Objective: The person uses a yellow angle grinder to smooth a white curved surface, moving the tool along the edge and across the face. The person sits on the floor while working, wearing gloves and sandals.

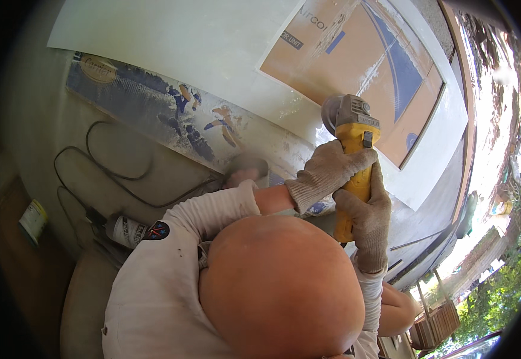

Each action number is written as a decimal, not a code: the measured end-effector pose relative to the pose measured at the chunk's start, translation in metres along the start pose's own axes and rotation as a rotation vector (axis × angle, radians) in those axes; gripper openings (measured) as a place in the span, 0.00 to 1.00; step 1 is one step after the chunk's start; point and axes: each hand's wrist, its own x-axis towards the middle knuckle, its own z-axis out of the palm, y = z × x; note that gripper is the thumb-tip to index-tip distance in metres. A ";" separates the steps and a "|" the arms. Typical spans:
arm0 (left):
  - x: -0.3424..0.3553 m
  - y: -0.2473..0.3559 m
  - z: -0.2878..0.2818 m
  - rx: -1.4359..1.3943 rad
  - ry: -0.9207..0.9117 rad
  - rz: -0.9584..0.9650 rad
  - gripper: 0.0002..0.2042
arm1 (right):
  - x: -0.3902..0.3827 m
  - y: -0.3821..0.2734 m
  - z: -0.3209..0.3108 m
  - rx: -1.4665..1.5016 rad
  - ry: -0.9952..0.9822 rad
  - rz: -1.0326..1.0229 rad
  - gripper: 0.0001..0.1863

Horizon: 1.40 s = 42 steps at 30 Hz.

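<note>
Both my hands wear grey-beige knit gloves and hold a yellow angle grinder (345,206). My left hand (326,173) is wrapped round its body just behind the grey gear head (353,109). Lower down, my right hand (369,218) grips the body near its rear end. The grinding disc (332,113) faces left, at the lower edge of a rectangular opening in a large white sheet (212,45). Whether the disc touches the sheet, I cannot tell. Printed brown cardboard (338,66) shows through the opening.
A dusty blue-printed cardboard strip (135,102) lies along the sheet's near edge. A black cord (120,176) loops at left, near a white printed cylinder (127,231) and a yellow-and-white packet (33,221). Rounded bare skin, perhaps my knee (281,287), fills the lower middle. Greenery is at right.
</note>
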 end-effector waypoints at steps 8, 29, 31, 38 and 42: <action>-0.024 0.013 -0.052 -0.269 0.175 0.164 0.42 | 0.006 -0.039 0.043 0.231 -0.215 -0.059 0.52; -0.035 0.030 -0.079 -0.304 0.222 0.029 0.36 | 0.024 -0.067 0.052 -0.031 -0.315 -0.078 0.48; -0.034 0.028 -0.079 -0.319 0.223 0.021 0.36 | 0.024 -0.065 0.053 -0.027 -0.311 -0.075 0.49; -0.029 0.024 -0.070 -0.369 0.211 0.032 0.34 | 0.024 -0.066 0.046 -0.033 -0.309 -0.060 0.52; -0.027 0.019 -0.063 -0.308 0.220 -0.021 0.32 | 0.023 -0.062 0.040 -0.065 -0.278 -0.023 0.53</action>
